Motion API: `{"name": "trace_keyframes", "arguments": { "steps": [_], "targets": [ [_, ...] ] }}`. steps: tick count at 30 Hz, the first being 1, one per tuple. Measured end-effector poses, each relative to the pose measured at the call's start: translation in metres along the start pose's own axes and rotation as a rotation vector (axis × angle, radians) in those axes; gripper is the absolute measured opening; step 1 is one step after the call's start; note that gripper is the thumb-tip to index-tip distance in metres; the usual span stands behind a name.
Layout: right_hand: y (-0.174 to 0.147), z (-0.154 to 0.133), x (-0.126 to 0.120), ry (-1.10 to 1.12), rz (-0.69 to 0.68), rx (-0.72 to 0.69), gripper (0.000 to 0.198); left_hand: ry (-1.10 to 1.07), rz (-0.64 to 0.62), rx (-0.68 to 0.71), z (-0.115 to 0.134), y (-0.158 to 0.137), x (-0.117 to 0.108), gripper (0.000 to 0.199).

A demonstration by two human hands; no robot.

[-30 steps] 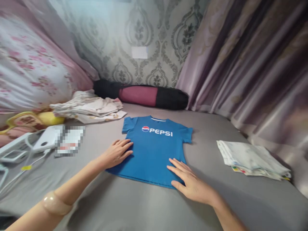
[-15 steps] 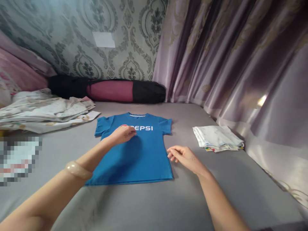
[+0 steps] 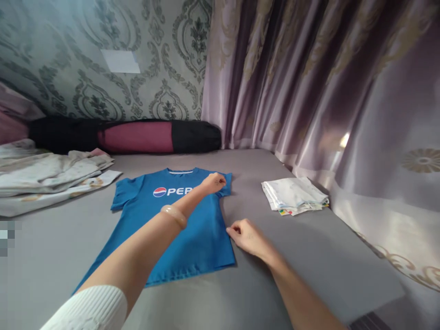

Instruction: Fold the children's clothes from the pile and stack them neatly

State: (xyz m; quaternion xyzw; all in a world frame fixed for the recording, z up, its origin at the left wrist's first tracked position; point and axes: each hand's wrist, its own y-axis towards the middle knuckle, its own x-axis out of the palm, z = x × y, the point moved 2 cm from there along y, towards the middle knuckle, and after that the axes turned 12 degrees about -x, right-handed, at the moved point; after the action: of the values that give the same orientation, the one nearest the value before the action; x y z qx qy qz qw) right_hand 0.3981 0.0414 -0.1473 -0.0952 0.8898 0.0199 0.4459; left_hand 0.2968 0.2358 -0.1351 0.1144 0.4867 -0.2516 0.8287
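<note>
A blue T-shirt (image 3: 202, 238) with a PEPSI print lies front up on the grey bed sheet, its collar away from me. My left hand (image 3: 216, 182), below a pale bangle, reaches across the chest and is closed on the cloth by the right-hand sleeve. Its forearm covers part of the lettering and the lower left of the shirt. At the right side edge, lower down, my right hand (image 3: 245, 236) pinches the shirt's side between thumb and fingers.
Folded white cloths (image 3: 295, 195) lie stacked to the right, near the purple curtain (image 3: 302, 91). Rumpled light clothes (image 3: 51, 176) are heaped at the left. A long black and maroon bag (image 3: 137, 136) lies along the patterned wall.
My left hand has crossed from the print to the sleeve at the right and closed there. My right hand has come in to the shirt's side edge. The view has turned right.
</note>
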Motion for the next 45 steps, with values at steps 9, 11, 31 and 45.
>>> {"name": "trace_keyframes", "arguments": {
  "steps": [9, 11, 31, 45],
  "targets": [
    [-0.007, -0.015, 0.003, 0.013, -0.041, 0.040, 0.033, 0.103, 0.071, -0.255, 0.025, 0.036, 0.032, 0.044],
    [-0.009, -0.018, 0.003, 0.007, -0.059, 0.050, 0.031, 0.111, 0.086, -0.308, 0.027, 0.039, 0.034, 0.048],
    [-0.018, -0.028, 0.005, 0.032, -0.034, -0.015, 0.012, -0.638, 0.134, -0.513, -0.020, 0.030, -0.015, 0.009],
    [-0.020, -0.045, 0.019, 0.123, -0.027, -0.126, 0.008, -1.091, 0.258, -0.579, -0.083, -0.018, -0.038, 0.015]
  ]
}}
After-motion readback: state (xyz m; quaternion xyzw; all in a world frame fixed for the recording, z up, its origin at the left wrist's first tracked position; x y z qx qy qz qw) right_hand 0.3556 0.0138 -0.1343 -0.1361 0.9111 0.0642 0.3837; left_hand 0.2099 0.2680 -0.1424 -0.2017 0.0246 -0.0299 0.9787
